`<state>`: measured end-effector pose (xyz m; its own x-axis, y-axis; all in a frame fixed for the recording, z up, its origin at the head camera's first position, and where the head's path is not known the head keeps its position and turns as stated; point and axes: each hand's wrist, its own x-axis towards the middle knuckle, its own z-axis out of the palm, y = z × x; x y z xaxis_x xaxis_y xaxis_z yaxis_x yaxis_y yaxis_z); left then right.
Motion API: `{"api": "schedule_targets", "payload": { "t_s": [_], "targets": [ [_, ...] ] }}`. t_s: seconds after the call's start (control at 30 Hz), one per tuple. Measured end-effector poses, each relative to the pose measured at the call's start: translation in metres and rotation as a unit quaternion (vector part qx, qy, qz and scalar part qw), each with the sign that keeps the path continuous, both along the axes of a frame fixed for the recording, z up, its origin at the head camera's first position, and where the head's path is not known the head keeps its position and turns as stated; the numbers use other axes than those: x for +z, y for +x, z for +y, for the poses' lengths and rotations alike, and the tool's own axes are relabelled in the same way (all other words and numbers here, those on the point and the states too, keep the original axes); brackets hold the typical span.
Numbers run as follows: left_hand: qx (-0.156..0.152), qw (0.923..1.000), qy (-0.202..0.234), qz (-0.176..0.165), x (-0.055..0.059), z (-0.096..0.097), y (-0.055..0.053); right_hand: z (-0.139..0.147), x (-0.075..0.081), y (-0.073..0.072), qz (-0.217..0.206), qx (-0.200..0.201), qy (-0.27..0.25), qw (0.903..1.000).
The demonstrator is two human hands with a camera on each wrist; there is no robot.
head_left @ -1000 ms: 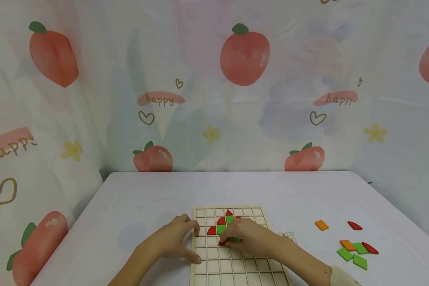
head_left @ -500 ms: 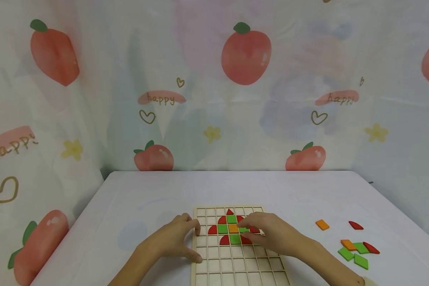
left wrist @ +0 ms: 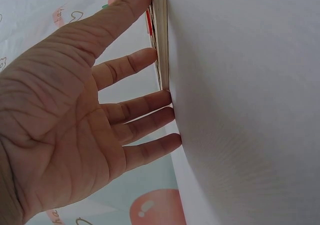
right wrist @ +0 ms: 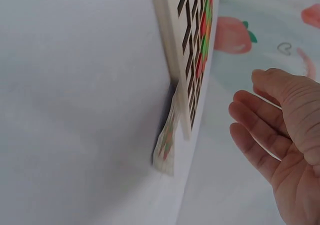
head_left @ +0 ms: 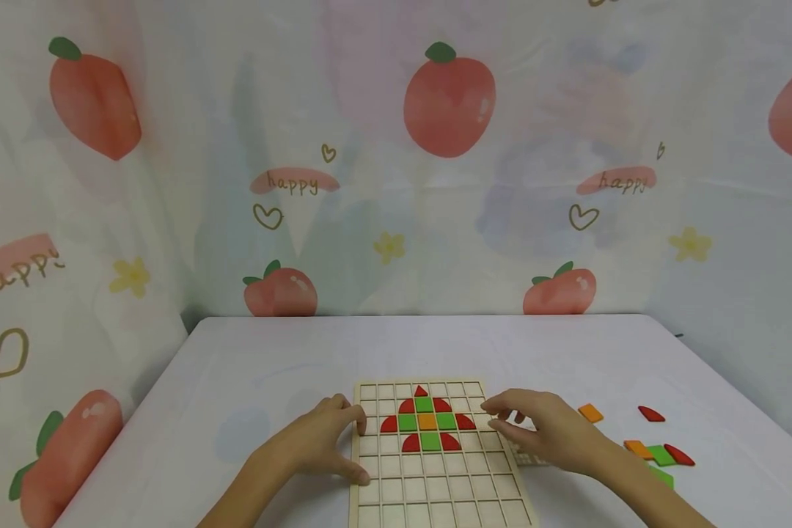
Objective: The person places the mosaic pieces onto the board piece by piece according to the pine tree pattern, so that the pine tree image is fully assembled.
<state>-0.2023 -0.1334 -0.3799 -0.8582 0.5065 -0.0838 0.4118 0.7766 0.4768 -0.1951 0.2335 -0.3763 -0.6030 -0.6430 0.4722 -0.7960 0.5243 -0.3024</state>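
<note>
A pale wooden grid board (head_left: 429, 488) lies on the table before me. Set in its cells are a red triangle (head_left: 421, 391), green squares (head_left: 430, 441), an orange square (head_left: 427, 421) and red quarter-round tiles (head_left: 412, 443), in a symmetrical figure. My left hand (head_left: 320, 444) rests at the board's left edge; in the left wrist view its spread fingers and thumb reach that edge. Beyond the right edge hovers my right hand (head_left: 544, 429), fingers loosely bent and nothing between them. Below it, a printed card (right wrist: 166, 150) pokes out from beside the board, mostly hidden in the head view.
On the table to the right lie loose tiles: an orange one (head_left: 590, 413), a red one (head_left: 651, 413), and a cluster with orange, green (head_left: 662, 455) and red pieces, partly behind the right forearm. A fruit-patterned curtain (head_left: 396, 183) stands behind the white table (head_left: 277, 352).
My right hand let go of a red quarter-round tile at the figure's lower left, then moved right across the board and past its right edge. My left hand stayed put.
</note>
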Motion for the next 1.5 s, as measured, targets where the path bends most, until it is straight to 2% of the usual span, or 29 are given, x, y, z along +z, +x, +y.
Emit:
{"api": "schedule_targets", "payload": {
  "t_s": [0.3, 0.5, 0.7, 0.9, 1.07, 1.2, 1.37, 1.5],
  "targets": [
    [-0.006, 0.9999, 0.001, 0.011, 0.001, 0.000, 0.000, 0.030, -0.003, 0.005, 0.024, -0.047, 0.001, 0.9986],
    [-0.007, 0.9999, 0.001, 0.016, 0.000, -0.001, 0.000, 0.048, -0.007, 0.004, 0.061, -0.062, -0.005, 0.9962],
    [-0.007, 0.9998, -0.002, 0.020, 0.000, -0.001, -0.001, 0.073, -0.013, 0.004, 0.077, -0.115, -0.001, 0.9904],
    [-0.007, 0.9999, 0.004, 0.015, 0.000, -0.001, -0.001, 0.097, -0.015, 0.002, 0.047, -0.164, 0.026, 0.9850],
    [-0.003, 1.0000, 0.006, 0.006, -0.001, -0.001, -0.001, 0.107, -0.016, 0.003, -0.007, -0.199, 0.042, 0.9790],
    [-0.002, 1.0000, 0.006, 0.000, -0.002, -0.001, -0.001, 0.112, -0.016, 0.003, -0.060, -0.242, 0.062, 0.9665],
    [-0.004, 1.0000, 0.006, 0.006, -0.002, -0.001, 0.000, 0.117, -0.014, 0.000, -0.108, -0.296, 0.089, 0.9448],
    [-0.008, 0.9999, 0.009, 0.009, -0.001, -0.002, 0.001, 0.119, -0.014, -0.005, -0.132, -0.312, 0.099, 0.9358]
  ]
}}
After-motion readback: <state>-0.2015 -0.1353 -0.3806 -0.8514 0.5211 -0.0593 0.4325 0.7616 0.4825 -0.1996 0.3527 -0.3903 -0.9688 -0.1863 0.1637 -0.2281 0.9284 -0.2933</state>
